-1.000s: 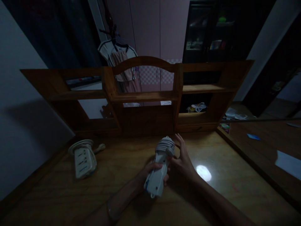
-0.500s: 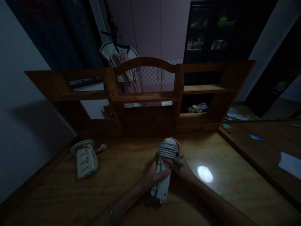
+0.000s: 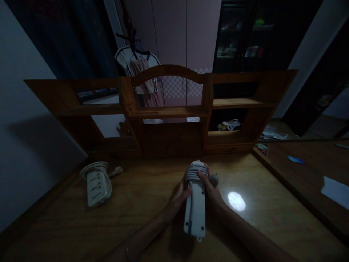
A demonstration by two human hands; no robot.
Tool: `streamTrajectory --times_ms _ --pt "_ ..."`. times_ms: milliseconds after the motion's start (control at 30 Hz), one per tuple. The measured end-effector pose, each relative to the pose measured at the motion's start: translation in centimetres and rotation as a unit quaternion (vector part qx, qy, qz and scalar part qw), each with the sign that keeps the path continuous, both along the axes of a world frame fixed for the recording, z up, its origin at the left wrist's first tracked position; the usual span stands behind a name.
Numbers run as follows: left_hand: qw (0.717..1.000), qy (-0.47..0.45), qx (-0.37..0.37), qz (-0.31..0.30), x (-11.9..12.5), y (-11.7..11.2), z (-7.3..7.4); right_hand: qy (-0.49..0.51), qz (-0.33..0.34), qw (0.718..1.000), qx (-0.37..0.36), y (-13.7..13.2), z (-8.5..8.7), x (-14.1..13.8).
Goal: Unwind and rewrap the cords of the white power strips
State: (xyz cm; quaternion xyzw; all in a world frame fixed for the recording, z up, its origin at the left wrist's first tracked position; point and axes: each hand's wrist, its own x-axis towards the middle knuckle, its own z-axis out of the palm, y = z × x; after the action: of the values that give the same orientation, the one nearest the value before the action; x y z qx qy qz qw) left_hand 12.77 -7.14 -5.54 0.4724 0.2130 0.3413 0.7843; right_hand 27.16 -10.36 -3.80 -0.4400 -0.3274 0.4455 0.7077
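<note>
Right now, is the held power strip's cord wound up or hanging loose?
Wound up: the cord lies in close loops around the far end of the power strip, which the left hand and right hand hold.

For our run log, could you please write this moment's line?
left hand: holding long white plastic power strip | right hand: gripping it over wound grey cord

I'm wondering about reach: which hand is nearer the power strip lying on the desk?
Left. The left hand is right of that power strip; the right hand is farther right.
</note>
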Motion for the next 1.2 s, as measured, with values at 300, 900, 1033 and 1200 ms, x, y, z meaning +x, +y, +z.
streamTrajectory --times_ms 300,900,1033,1200 --pt "0.996 0.065 -0.059 0.005 0.2 1.5 -1.1 0.041 0.047 0.998 -0.027 -0.1 0.0 0.8" --pt "0.985 -0.04 -0.137 -0.094 -0.6 0.9 -1.6 -0.112 0.161 0.98 -0.028 -0.9 1.2 0.9" --pt "0.988 -0.021 -0.136 -0.065 -0.4 0.6 -1.5 -0.105 0.17 0.979 -0.035 -0.8 1.2 1.0" --pt "0.992 -0.003 -0.115 -0.051 -0.2 0.4 -1.5 -0.088 0.17 0.981 -0.018 -0.5 0.7 0.9"
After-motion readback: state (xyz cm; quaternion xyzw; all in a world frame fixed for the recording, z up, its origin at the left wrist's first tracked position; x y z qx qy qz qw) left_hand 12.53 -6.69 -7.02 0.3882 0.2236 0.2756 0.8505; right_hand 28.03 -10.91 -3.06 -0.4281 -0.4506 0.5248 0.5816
